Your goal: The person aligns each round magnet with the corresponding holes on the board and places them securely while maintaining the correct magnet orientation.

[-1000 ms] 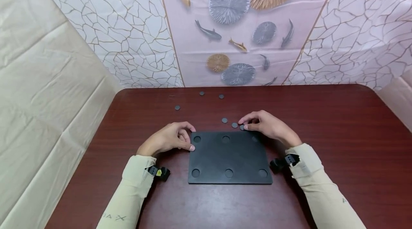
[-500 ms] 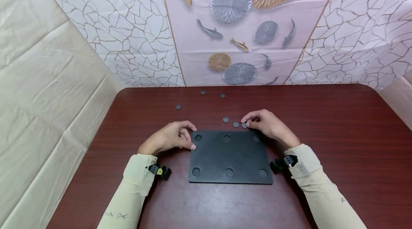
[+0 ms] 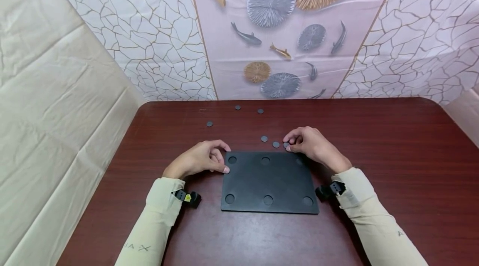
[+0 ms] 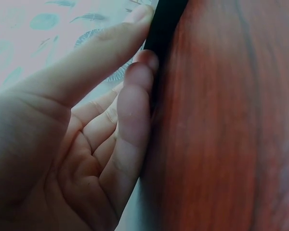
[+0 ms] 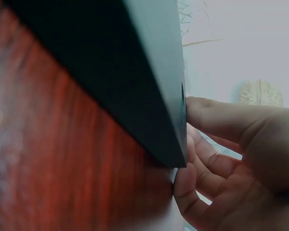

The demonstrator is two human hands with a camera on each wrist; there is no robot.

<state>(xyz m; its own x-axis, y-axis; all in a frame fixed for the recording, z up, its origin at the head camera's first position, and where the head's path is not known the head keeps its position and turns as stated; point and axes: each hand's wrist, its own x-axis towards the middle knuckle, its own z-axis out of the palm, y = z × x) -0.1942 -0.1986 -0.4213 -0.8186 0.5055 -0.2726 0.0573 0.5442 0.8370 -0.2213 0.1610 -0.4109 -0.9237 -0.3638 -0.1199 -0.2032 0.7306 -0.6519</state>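
A flat black rectangular board [image 3: 269, 181] with several shallow round recesses lies on the table. My left hand [image 3: 200, 160] holds its far left corner, the thumb on the top edge and the other fingers curled by the side. Past the board's far right corner, my right hand [image 3: 314, 145] pinches a small dark round disc [image 3: 286, 145] between thumb and fingers. Two similar discs, a nearer disc [image 3: 275, 144] and another disc [image 3: 264, 139], lie just left of it. In the right wrist view the board [image 5: 159, 82] hides the disc.
Farther back on the brown table [image 3: 393, 141] lie three more discs: a left disc [image 3: 209, 124], a middle disc [image 3: 238, 107] and a right disc [image 3: 260, 111]. A patterned curtain [image 3: 277, 41] hangs behind the table's far edge. Beige cloth [image 3: 56, 91] borders the left.
The disc at my right fingertips has shifted slightly away from the board and to the right of its neighbours. My left hand stays at the board's corner. The whole head view has drifted slightly.
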